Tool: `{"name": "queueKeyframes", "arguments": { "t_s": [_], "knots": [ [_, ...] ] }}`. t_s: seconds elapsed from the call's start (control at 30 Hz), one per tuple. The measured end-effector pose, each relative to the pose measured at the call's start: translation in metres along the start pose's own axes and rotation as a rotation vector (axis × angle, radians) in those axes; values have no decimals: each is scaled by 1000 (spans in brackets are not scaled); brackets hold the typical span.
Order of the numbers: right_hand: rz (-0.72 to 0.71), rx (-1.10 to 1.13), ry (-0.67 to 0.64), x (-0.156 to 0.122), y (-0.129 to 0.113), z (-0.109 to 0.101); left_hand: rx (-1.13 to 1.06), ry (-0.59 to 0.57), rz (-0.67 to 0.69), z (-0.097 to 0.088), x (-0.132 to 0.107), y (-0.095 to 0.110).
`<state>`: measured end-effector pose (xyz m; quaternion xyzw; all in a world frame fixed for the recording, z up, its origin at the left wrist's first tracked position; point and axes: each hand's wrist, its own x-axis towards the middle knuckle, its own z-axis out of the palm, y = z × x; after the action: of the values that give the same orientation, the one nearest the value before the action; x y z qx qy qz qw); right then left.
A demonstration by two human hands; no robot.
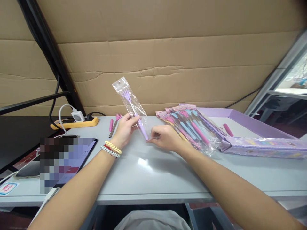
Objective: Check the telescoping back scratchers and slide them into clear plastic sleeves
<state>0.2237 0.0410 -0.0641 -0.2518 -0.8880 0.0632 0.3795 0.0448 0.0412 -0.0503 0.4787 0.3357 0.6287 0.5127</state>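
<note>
A purple back scratcher (143, 130) with a hand-shaped head is partly inside a clear plastic bag (121, 85), tilted with its head up and to the left. My left hand (125, 128) is closed around it and the bag at mid-length. At the lower end of the handle, my right hand (163, 136) is pinched, its fingertips touching or very near the tip. To the left of my left hand lie a pink back scratcher head with a metal rod (115, 125) and a separate pink handle (111, 125).
Right of my hands, several bagged back scratchers (192, 126) overlap beside a purple box (261, 147) holding a pink handle (228, 129). On the left are a tablet (81, 156), a yellow power strip (92, 122) and cables. A cardboard wall (153, 57) stands behind the table.
</note>
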Motion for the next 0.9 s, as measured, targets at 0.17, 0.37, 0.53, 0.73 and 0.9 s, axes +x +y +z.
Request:
{"name": "queueKeyframes", "arguments": {
  "t_s": [0.17, 0.37, 0.53, 0.73, 0.9],
  "knots": [
    [31, 13, -152, -2, 0, 3, -158, 217, 78, -13, 10, 9],
    [83, 44, -322, -3, 2, -1, -246, 453, 123, -45, 26, 23],
    [286, 420, -244, 1, 12, -11, -277, 629, 120, -61, 31, 30],
    [661, 1096, 220, 7, 25, -8, -256, 711, 222, -50, 31, 22],
    [787, 1339, 503, 14, 11, -9, -233, 794, 276, -34, 31, 12]
  ]
}}
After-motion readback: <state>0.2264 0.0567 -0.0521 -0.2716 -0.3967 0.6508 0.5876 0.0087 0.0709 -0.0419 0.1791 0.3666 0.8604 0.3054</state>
